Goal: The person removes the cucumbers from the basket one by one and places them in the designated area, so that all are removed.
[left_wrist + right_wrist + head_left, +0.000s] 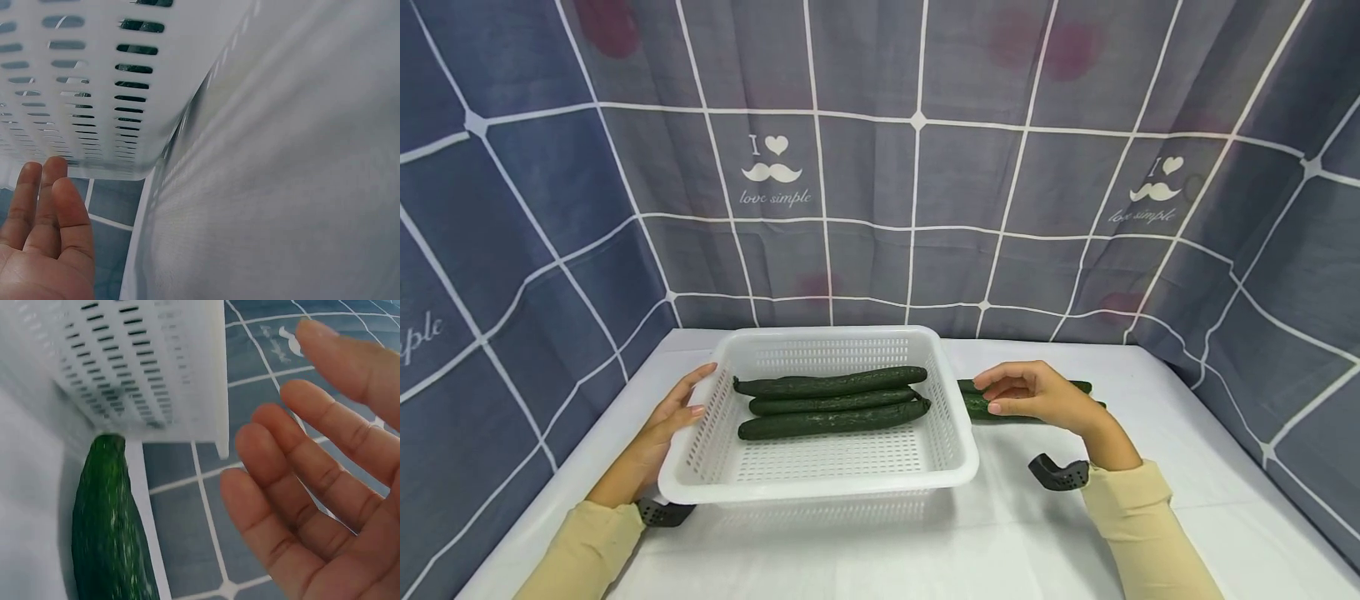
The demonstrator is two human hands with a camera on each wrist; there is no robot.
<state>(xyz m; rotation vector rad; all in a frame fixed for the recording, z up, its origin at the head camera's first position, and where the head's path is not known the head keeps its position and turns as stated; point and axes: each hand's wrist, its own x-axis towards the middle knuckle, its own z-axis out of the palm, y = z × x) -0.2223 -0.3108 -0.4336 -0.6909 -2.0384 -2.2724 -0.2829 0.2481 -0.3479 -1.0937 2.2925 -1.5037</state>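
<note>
A white perforated plastic basket (951, 450) stands on the table with several dark green cucumbers (835, 421) lying side by side in it. My left hand (655, 433) is at the basket's left side, thumb by the rim. In the left wrist view, the extended fingers (74, 215) lie against or very near its slotted wall. To the basket's right, cucumbers (981, 410) lie on the table, partly hidden by my right hand (1048, 400). That hand hovers over them with loosely bent fingers, holding nothing. One of those cucumbers (111, 525) lies below the hand in the right wrist view.
A white cloth (1000, 533) covers the table. Dark grey-blue curtains (872, 183) with white grid lines stand behind it and on both sides. A black wrist mount (1060, 473) sits by the right cuff, and another (662, 512) by the left.
</note>
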